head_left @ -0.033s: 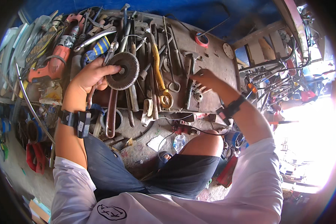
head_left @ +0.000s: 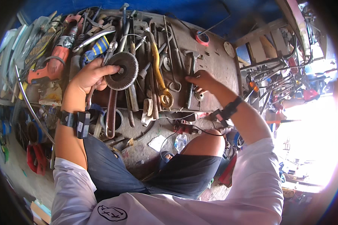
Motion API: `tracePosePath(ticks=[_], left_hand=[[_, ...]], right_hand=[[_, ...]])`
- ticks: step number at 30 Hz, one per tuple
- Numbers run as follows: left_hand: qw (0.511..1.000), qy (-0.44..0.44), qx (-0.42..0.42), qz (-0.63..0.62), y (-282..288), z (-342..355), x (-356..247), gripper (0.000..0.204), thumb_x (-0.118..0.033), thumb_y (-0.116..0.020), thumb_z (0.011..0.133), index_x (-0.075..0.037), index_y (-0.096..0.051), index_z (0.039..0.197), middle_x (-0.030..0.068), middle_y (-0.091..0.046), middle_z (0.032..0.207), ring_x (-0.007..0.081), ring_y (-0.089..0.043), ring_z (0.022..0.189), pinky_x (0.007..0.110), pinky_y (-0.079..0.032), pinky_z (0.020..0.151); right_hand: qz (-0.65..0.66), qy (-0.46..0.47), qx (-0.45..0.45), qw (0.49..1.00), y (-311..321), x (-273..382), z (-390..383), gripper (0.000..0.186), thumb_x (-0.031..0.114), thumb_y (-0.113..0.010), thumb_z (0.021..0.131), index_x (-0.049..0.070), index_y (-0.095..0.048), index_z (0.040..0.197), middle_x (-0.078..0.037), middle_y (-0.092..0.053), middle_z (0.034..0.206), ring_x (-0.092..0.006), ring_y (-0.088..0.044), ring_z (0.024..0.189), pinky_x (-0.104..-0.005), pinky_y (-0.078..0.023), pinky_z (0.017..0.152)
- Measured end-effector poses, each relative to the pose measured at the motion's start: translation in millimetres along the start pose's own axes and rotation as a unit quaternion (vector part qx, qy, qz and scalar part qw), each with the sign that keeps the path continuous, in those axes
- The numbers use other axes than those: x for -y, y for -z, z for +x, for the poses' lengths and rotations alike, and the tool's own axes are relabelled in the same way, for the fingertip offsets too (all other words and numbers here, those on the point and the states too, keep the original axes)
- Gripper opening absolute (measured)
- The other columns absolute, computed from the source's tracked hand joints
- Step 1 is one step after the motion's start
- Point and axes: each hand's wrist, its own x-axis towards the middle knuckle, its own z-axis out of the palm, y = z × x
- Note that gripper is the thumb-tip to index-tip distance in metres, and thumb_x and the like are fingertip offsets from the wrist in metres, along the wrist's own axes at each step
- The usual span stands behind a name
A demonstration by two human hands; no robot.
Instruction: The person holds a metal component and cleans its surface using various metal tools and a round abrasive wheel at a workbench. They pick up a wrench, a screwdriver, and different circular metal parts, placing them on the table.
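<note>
My left hand is closed on a round toothed metal wheel, the thumb pressed near its centre hole. The wheel is tilted with its dished face showing, above the tools on the bench. Behind it lies an adjustable wrench, whose handle reaches past the bench edge. My right hand is curled, its fingertips over the handle of a hammer. Whether those fingers grip anything is hidden. A small round metal part lies just below that hand.
The bench bears several metal bars, a yellow wrench and an orange power drill. A red tape roll sits at the back. Rods and tools crowd the rack on the right. A clear bottle stands on the floor.
My right hand has moved slightly left, and its fingers have curled in over the hammer handle. The toothed wheel in my left hand has shifted slightly left.
</note>
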Motion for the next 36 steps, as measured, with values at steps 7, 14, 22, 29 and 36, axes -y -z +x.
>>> tracePosePath(ticks=[7, 14, 22, 29, 36], left_hand=[[0.999, 0.001, 0.002, 0.032, -2, 16, 10, 0.022, -0.022, -0.071, 0.088, -0.010, -0.064, 0.104, -0.0067, -0.056, 0.065, -0.0008, -0.035, 0.040, 0.017, -0.022, 0.035], [0.999, -0.018, 0.004, 0.035, -9, 28, 16, 0.028, -0.023, -0.074, 0.087, -0.009, -0.063, 0.108, -0.0062, -0.059, 0.069, -0.0017, -0.036, 0.042, 0.017, -0.021, 0.038], [0.999, -0.004, 0.005, 0.036, 4, 40, 25, 0.025, -0.022, -0.071, 0.089, -0.007, -0.062, 0.106, -0.0051, -0.059, 0.067, -0.0013, -0.034, 0.040, 0.017, -0.020, 0.036], [0.999, -0.021, -0.011, 0.031, 1, 41, 26, 0.024, -0.020, -0.069, 0.090, -0.006, -0.063, 0.108, -0.0052, -0.059, 0.067, -0.0021, -0.033, 0.039, 0.016, -0.022, 0.035], [0.999, -0.021, 0.012, 0.028, -6, 49, 24, 0.023, -0.019, -0.069, 0.090, -0.005, -0.063, 0.107, -0.0049, -0.059, 0.067, -0.0024, -0.033, 0.040, 0.016, -0.022, 0.035]], right_hand=[[0.227, -0.013, 0.017, 0.974, 10, -21, 13, 0.026, 0.026, -0.069, 0.083, 0.002, -0.064, 0.090, -0.005, -0.058, 0.073, -0.0160, -0.057, 0.057, -0.0311, -0.050, 0.049], [0.183, 0.026, -0.166, 0.969, 63, -83, 10, 0.032, 0.034, -0.063, 0.088, 0.002, -0.065, 0.091, -0.003, -0.058, 0.074, -0.0167, -0.054, 0.063, -0.0341, -0.044, 0.059], [-0.019, -0.077, -0.184, 0.980, 124, -216, 40, 0.041, 0.038, -0.065, 0.088, 0.000, -0.064, 0.104, -0.017, -0.067, 0.085, -0.0297, -0.069, 0.084, -0.0423, -0.054, 0.076], [-0.293, 0.049, -0.298, 0.907, 77, -194, -13, 0.037, 0.029, -0.063, 0.088, 0.004, -0.059, 0.116, -0.022, -0.064, 0.110, -0.0414, -0.063, 0.105, -0.0504, -0.052, 0.086], [-0.179, 0.000, -0.150, 0.972, 63, -204, -47, 0.039, 0.029, -0.071, 0.083, 0.001, -0.064, 0.109, -0.024, -0.069, 0.093, -0.0406, -0.067, 0.091, -0.0465, -0.053, 0.080]])
